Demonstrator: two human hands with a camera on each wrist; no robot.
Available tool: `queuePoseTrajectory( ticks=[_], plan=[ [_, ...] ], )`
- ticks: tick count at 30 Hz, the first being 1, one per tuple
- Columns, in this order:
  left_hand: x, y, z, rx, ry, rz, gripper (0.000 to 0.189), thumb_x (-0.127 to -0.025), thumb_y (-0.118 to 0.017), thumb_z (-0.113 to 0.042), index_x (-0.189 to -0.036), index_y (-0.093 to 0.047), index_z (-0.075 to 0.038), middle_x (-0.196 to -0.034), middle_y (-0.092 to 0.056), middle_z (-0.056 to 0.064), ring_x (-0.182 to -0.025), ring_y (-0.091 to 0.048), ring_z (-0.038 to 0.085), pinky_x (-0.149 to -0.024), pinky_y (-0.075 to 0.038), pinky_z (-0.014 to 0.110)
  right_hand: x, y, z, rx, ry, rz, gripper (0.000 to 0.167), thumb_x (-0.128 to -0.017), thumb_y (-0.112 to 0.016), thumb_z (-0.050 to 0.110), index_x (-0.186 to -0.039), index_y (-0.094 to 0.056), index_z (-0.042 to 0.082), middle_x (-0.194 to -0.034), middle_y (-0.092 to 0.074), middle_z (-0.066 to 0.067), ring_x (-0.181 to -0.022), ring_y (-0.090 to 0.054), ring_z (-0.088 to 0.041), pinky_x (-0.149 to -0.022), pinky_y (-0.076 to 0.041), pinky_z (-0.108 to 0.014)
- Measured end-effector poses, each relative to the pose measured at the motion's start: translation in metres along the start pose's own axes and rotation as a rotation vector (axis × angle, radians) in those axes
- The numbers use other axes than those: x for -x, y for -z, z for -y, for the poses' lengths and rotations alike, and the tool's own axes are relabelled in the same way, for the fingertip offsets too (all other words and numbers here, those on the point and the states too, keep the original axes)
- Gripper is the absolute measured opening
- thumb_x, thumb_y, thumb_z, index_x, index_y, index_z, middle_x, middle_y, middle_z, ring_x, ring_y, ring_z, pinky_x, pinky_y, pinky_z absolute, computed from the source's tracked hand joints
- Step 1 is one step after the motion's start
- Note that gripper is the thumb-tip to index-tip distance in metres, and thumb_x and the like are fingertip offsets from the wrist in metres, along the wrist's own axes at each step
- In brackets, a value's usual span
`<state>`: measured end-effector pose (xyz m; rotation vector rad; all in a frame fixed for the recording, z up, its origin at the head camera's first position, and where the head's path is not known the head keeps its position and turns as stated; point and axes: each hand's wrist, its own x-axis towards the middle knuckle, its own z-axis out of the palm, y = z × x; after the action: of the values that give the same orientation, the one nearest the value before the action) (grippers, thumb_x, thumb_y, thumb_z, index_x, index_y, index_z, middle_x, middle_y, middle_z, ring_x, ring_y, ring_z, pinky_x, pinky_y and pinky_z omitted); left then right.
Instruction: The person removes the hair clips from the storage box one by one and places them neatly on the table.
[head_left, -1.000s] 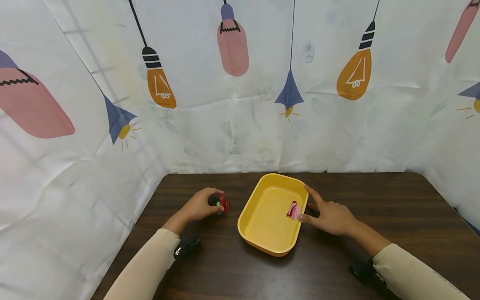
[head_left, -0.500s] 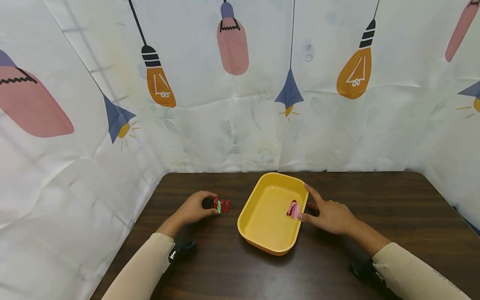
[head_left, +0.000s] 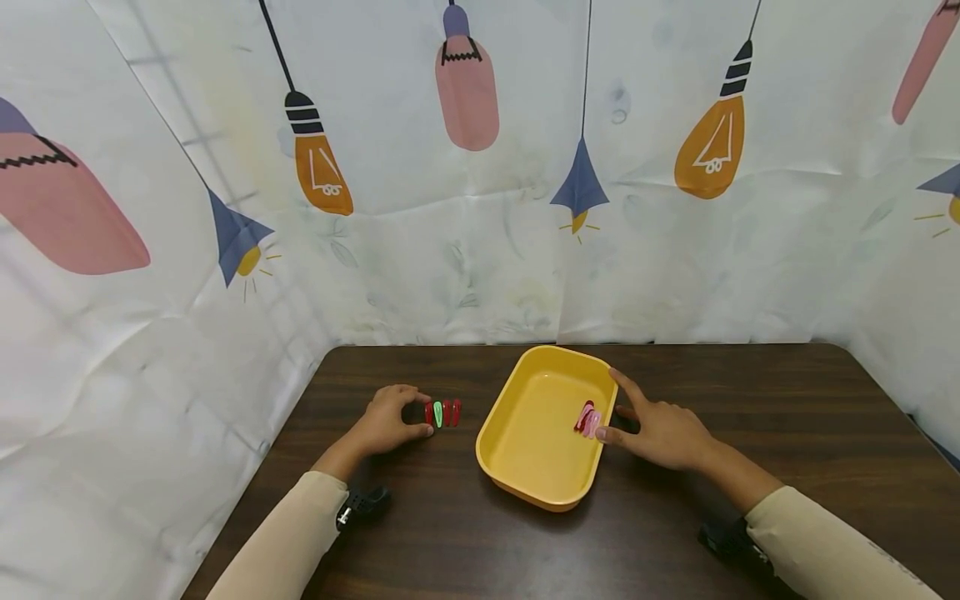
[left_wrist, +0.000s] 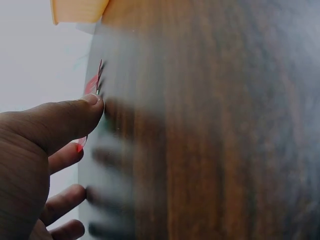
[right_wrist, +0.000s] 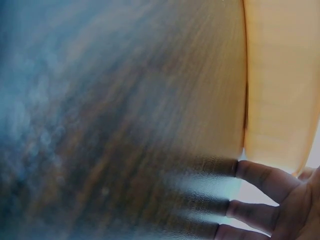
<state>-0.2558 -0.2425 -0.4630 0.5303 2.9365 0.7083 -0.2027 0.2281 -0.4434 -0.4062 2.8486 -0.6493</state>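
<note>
Left hand point(head_left: 387, 419) at row of hair clips, thumb and index finger pinching leftmost red clip point(head_left: 428, 414) by its ends. Green clip point(head_left: 438, 414) just beside it, then two more red clips point(head_left: 447, 412), all on dark table point(head_left: 450, 533) left of yellow tray point(head_left: 536, 450). Right hand point(head_left: 666, 433) spread wide, thumb and index finger touching tray's right rim. Pink and red clips point(head_left: 592, 423) inside tray, near thumb.
</note>
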Motion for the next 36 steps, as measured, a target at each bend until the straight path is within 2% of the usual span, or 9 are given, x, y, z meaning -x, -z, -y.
queuePoseTrajectory(
  ticks=[7,11,17,24,30,36],
  plan=[
    [0.001,0.0,-0.003,-0.005,0.04,0.016,0.052,-0.089,-0.082,-0.037,-0.132,-0.068,-0.013,-0.151,-0.044,0.022,-0.141,-0.029,0.053,-0.109,-0.02,0.075,0.001,0.001,0.0,0.014,0.009,-0.013,0.108,-0.089,-0.054,0.078,-0.166,0.0,0.023,-0.135,-0.066,-0.01,-0.068,-0.065,-0.018,-0.056,-0.048,-0.038],
    [0.001,-0.001,-0.003,-0.007,0.042,0.019,0.052,-0.089,-0.082,-0.037,-0.133,-0.067,-0.014,-0.151,-0.044,0.022,-0.141,-0.029,0.053,-0.109,-0.021,0.075,0.001,0.001,-0.001,0.02,0.012,-0.018,0.108,-0.089,-0.053,0.078,-0.166,-0.001,0.023,-0.134,-0.066,-0.01,-0.073,-0.068,-0.023,-0.059,-0.05,-0.041],
    [0.002,-0.001,-0.004,0.012,0.035,0.021,0.054,-0.089,-0.082,-0.037,-0.135,-0.066,-0.014,-0.151,-0.044,0.022,-0.14,-0.029,0.054,-0.109,-0.02,0.075,0.0,0.0,-0.002,0.023,0.015,-0.016,0.108,-0.089,-0.053,0.079,-0.166,0.001,0.024,-0.134,-0.066,-0.01,-0.077,-0.07,-0.027,-0.059,-0.051,-0.041],
    [0.001,0.001,-0.005,0.034,0.043,0.01,0.057,-0.089,-0.081,-0.038,-0.138,-0.063,-0.015,-0.148,-0.049,0.017,-0.141,-0.03,0.05,-0.11,-0.02,0.074,0.001,0.001,-0.001,0.022,0.017,-0.016,0.108,-0.09,-0.053,0.078,-0.166,0.001,0.023,-0.134,-0.066,-0.01,-0.083,-0.072,-0.03,-0.062,-0.052,-0.044],
    [-0.006,0.004,-0.016,0.025,0.0,-0.022,0.055,-0.091,-0.079,-0.036,-0.139,-0.063,-0.013,-0.149,-0.05,0.016,-0.143,-0.031,0.046,-0.11,-0.02,0.074,0.001,0.0,-0.002,0.027,0.02,-0.021,0.108,-0.09,-0.053,0.079,-0.166,0.001,0.024,-0.133,-0.067,-0.009,-0.086,-0.072,-0.032,-0.062,-0.053,-0.044],
    [-0.011,0.009,-0.037,0.037,-0.064,-0.033,0.055,-0.092,-0.079,-0.034,-0.14,-0.063,-0.012,-0.149,-0.049,0.015,-0.143,-0.029,0.045,-0.109,-0.016,0.076,-0.002,-0.001,-0.004,0.03,0.015,-0.016,0.109,-0.089,-0.052,0.08,-0.166,0.001,0.024,-0.134,-0.067,-0.008,-0.081,-0.071,-0.029,-0.059,-0.051,-0.041]
  ],
)
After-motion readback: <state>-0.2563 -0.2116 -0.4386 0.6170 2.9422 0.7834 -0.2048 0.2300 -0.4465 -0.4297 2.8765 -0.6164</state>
